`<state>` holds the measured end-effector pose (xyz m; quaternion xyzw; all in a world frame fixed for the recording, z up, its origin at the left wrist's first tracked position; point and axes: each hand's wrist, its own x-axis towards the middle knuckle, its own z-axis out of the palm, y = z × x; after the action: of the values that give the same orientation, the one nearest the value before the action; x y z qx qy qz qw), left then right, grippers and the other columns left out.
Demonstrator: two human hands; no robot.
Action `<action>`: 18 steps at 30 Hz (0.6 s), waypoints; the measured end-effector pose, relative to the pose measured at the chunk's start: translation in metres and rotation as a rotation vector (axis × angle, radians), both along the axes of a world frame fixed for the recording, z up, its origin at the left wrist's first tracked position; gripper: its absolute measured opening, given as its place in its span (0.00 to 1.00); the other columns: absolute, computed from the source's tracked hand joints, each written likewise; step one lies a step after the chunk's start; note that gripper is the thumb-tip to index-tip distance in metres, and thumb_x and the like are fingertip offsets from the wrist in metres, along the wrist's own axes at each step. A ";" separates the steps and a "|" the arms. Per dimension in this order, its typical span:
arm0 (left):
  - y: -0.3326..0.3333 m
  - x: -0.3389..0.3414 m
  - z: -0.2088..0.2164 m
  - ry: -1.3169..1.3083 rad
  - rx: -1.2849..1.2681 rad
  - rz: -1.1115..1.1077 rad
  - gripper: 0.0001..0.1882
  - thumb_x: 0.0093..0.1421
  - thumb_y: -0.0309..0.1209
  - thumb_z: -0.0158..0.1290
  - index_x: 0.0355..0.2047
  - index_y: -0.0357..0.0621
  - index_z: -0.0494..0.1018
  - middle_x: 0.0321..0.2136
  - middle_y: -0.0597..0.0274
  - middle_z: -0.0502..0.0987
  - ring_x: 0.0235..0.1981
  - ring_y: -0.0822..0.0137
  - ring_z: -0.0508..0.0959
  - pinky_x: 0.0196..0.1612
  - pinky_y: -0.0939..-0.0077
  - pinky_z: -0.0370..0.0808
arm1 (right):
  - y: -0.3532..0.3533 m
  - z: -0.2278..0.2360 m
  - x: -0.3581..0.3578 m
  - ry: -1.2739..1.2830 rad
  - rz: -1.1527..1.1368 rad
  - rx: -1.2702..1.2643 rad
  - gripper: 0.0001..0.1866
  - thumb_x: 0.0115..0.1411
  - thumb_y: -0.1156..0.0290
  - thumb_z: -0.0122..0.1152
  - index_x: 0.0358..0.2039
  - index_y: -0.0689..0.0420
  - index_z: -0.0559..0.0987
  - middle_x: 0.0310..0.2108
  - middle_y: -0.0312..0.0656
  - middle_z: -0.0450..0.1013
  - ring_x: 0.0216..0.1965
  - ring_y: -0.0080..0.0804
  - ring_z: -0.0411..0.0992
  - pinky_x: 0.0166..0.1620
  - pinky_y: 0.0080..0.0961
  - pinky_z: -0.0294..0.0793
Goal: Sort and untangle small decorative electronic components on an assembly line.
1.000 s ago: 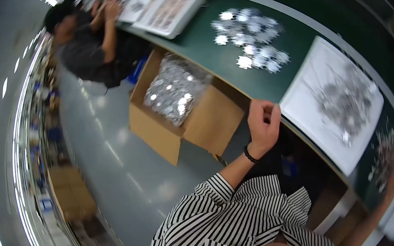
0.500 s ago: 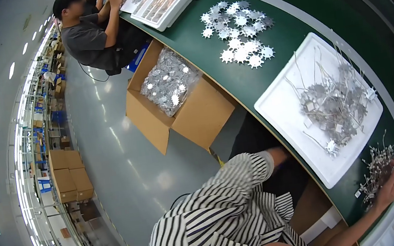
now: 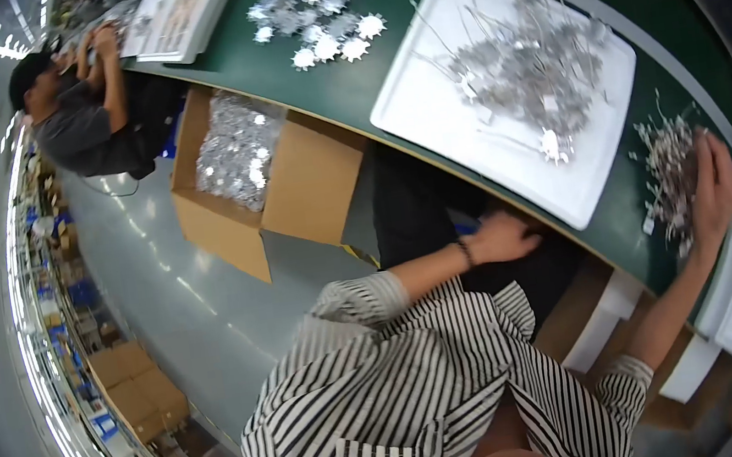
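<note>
Your right hand (image 3: pixel 715 194) is resting half open, with no clear grip, against the right side of the small wired-parts pile (image 3: pixel 669 170) on the green surface (image 3: pixel 320 91). Loosely curved fingers should be sparing thin leads from snagging. Your palm is hiding your thumb. Your left hand (image 3: pixel 504 236) is blurring below the edge; its hold I cannot tell.

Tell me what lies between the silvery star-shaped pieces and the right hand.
A white tray of wired pieces, then a heap of small parts; the head view shows this.
</note>
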<state>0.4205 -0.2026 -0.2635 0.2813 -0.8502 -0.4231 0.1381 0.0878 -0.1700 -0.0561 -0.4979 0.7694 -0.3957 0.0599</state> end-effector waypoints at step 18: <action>-0.352 0.080 0.197 -0.234 -1.070 0.484 0.21 0.52 0.48 0.59 0.32 0.41 0.83 0.34 0.46 0.77 0.37 0.48 0.74 0.49 0.56 0.69 | -0.080 0.017 0.004 -0.197 -0.335 -0.423 0.17 0.71 0.62 0.55 0.52 0.60 0.79 0.38 0.33 0.78 0.35 0.19 0.72 0.38 0.13 0.68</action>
<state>0.5005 -0.5544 -0.0668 0.4032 -0.8664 0.1408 0.2587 0.0920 -0.2504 -0.0386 -0.3245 0.7318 -0.5982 -0.0371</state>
